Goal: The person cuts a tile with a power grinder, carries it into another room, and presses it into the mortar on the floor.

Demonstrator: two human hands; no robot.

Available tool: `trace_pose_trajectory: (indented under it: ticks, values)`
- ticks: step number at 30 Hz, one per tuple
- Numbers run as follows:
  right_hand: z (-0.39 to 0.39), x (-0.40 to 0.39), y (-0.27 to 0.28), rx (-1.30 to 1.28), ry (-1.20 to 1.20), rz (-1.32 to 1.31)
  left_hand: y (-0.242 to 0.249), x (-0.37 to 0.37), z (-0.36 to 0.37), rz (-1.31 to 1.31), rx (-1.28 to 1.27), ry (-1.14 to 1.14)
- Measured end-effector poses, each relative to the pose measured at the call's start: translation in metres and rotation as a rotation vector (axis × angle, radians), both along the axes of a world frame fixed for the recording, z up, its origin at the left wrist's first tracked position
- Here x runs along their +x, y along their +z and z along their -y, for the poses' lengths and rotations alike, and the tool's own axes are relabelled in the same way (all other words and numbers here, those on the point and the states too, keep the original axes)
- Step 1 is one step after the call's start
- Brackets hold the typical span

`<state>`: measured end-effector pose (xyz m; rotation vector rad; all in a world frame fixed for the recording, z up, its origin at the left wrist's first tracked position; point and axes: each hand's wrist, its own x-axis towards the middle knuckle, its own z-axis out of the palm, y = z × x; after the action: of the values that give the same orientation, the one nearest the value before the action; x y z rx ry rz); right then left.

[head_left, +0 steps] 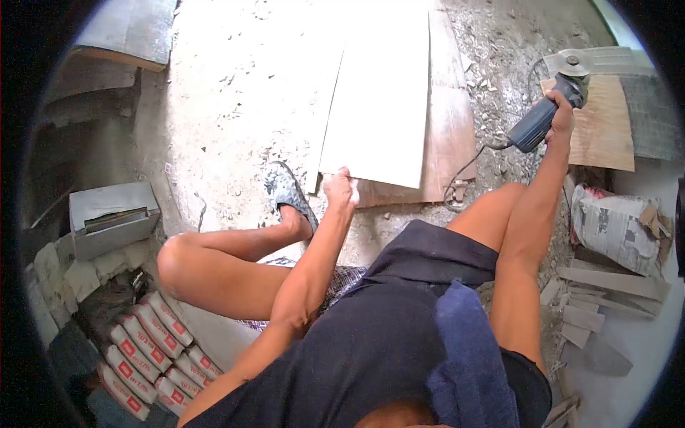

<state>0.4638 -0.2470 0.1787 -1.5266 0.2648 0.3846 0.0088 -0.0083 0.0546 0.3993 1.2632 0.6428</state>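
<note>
My right hand (561, 118) is wrapped round the body of a dark angle grinder (534, 125), held out to the right. Its round disc (573, 62) points up and away from me. My left hand (340, 189) is closed at the near edge of a large white tile (378, 100), close to its left corner. Something small and white shows beside those fingers. Beneath the tile, a reddish-brown board (449, 121) sticks out on the right and near sides.
Rubble covers the floor (235, 107). The grinder's cord (457, 171) loops down near my knee. On the right are a light wooden sheet (603, 121), a wrapped bundle (617, 225) and stacked offcuts (585, 310). Several printed packs (146, 342) and a grey box (114, 217) stand left.
</note>
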Motion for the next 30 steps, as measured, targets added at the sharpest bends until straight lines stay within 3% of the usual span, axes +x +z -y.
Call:
trace_pose_trajectory:
  ticks: [1, 2, 4, 5, 9, 13, 17, 19, 20, 22, 23, 24, 25, 30]
  values:
    - [-0.008, -0.003, 0.002, 0.017, 0.003, 0.007, 0.01, 0.001, -0.011, 0.043, 0.174, 0.006]
    - [-0.016, -0.007, 0.004, -0.006, 0.001, 0.013, 0.019, 0.002, -0.02, 0.052, 0.19, 0.011]
    - [-0.028, -0.006, 0.001, -0.073, -0.016, 0.038, 0.069, 0.014, -0.034, -0.112, 0.457, -0.004]
    - [-0.03, -0.002, -0.002, -0.064, -0.013, 0.046, 0.057, 0.005, -0.048, -0.274, 0.663, -0.115]
    - [-0.063, -0.028, 0.02, 0.037, -0.004, 0.097, 0.149, -0.001, -0.07, -0.496, 0.881, -0.301]
    - [-0.085, -0.038, 0.027, 0.039, 0.116, 0.14, 0.212, -0.027, -0.101, -0.355, 1.076, -0.351]
    - [-0.107, -0.073, 0.063, 0.009, 0.183, 0.274, 0.295, -0.038, -0.141, -0.589, 1.34, -0.53]
    - [-0.119, -0.084, 0.072, 0.0, 0.283, 0.368, 0.332, -0.024, -0.151, -0.556, 1.365, -0.583]
    - [-0.125, -0.089, 0.078, -0.008, 0.339, 0.385, 0.336, -0.017, -0.161, -0.561, 1.372, -0.57]
    - [-0.139, -0.107, 0.094, 0.035, 0.376, 0.482, 0.344, 0.002, -0.18, -0.472, 1.736, -0.671]
    - [-0.148, -0.113, 0.105, 0.07, 0.403, 0.578, 0.349, 0.014, -0.183, -0.462, 1.748, -0.647]
    - [-0.155, -0.119, 0.121, -0.124, 0.421, 0.665, 0.357, 0.028, -0.179, -0.471, 1.74, -0.622]
    - [-0.163, -0.129, 0.133, 0.008, 0.425, 0.752, 0.363, 0.039, -0.18, -0.476, 1.73, -0.599]
    - [-0.197, -0.162, 0.21, -0.367, 0.527, 0.981, 0.356, 0.059, -0.207, -0.386, 1.84, -0.542]
